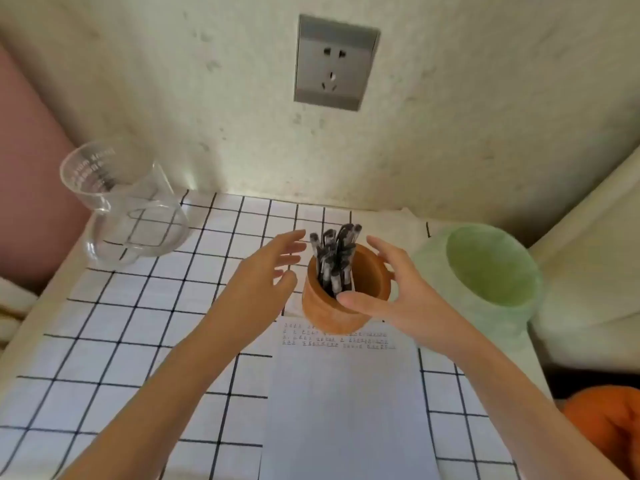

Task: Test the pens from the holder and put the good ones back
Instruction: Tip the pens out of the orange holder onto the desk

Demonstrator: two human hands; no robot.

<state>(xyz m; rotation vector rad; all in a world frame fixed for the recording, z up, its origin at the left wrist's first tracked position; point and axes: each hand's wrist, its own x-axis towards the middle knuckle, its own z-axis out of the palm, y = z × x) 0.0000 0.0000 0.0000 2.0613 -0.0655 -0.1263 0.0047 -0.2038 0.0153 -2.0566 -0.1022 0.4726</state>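
Observation:
A brown cylindrical holder stands on the gridded tablecloth with several black-capped pens upright inside it. My left hand hovers just left of the holder, fingers straight and spread, not touching it. My right hand is at the holder's right side, fingers relaxed, the thumb lying across the near rim. A white sheet of paper with a few lines of writing near its top lies in front of the holder.
A clear glass measuring jug stands at the back left. At the right, beside the holder, sits a pale green bin. The wall with a grey socket is right behind. An orange object lies off the table's right edge.

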